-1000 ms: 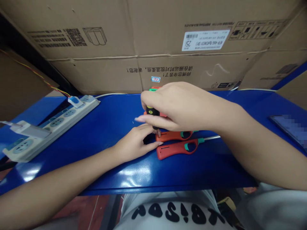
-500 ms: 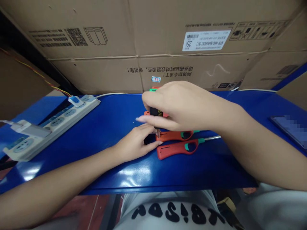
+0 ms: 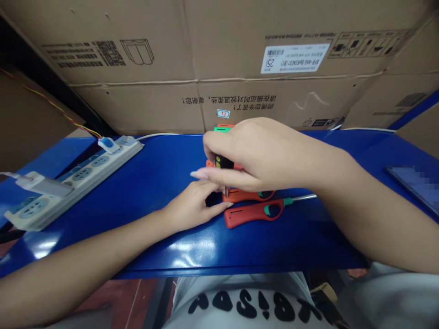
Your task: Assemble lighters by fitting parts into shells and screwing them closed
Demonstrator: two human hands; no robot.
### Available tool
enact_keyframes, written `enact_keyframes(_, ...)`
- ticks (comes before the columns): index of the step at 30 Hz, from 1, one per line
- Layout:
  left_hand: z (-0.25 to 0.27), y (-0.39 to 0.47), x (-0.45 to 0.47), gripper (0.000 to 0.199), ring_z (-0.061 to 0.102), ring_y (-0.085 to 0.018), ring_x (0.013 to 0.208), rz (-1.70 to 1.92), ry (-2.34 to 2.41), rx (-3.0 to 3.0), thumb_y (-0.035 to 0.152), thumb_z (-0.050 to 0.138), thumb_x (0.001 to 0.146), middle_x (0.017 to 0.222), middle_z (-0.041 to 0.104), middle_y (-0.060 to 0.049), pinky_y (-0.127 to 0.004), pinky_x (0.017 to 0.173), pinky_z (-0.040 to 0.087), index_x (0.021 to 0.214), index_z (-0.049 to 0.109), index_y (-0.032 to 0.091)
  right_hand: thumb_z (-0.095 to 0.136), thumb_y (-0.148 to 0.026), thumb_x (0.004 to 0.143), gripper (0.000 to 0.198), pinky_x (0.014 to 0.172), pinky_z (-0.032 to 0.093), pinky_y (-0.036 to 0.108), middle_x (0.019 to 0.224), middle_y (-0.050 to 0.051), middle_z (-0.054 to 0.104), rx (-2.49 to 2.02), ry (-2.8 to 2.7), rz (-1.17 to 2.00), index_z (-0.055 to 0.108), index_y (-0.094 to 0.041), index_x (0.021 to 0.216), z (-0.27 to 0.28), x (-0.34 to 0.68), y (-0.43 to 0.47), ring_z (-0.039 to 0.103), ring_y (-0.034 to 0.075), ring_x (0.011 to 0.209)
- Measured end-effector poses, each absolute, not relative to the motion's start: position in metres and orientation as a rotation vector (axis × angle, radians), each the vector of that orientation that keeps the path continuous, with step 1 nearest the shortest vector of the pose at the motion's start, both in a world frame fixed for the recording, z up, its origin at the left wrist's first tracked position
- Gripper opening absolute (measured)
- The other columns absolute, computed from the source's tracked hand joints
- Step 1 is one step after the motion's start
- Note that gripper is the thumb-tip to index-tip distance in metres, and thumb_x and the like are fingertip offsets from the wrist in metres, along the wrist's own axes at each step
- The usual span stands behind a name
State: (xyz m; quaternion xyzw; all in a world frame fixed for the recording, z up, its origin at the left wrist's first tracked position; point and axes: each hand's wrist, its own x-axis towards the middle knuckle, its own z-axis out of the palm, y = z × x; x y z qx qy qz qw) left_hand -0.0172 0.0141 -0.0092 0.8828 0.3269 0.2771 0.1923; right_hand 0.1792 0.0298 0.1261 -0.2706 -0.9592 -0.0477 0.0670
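Note:
Gripped in my right hand [image 3: 260, 155] is a screwdriver [image 3: 224, 161] with a black handle and yellow marks. Its metal shaft points down at the butt end of an orange gas lighter [image 3: 236, 195] with a trigger hole. My left hand [image 3: 195, 205] pinches that end, thumb on the near side and fingers on the far side, close around the tip. Exactly where the tip sits is hard to make out. Just nearer lies a red gas lighter [image 3: 248, 214] with a teal trigger and metal tube, beside my left thumb. My right hand partly covers other lighters behind.
A green lighter [image 3: 222, 130] and an orange one [image 3: 226, 125] lie against the cardboard box [image 3: 144, 105] at the back. At left is a power strip [image 3: 82, 173] with plugs and cables. A phone-like dark slab [image 3: 411, 185] lies at right on the blue table [image 3: 164, 160].
The screwdriver handle has turned, its yellow marks shifting left. My right hand has rolled slightly, its thumb a bit lower and further left. My left hand and the lighters stay put.

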Motion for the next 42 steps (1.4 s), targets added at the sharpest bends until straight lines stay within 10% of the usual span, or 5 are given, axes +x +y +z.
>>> enact_keyframes(42,-0.0081,0.0152,-0.0177,0.015,0.070,-0.021,0.089,0.789,0.892,2.473,0.030,0.069,0.092,0.094,0.072,-0.004,-0.035,0.084,0.057,0.100,0.064,0.019,0.038,-0.034,0.103,0.030,0.072,0.036,0.032,0.089,0.006,0.068,-0.739,-2.879,-0.119,0.057,-0.014,0.114,0.1257,0.1827,0.0343,0.057,0.018,0.076)
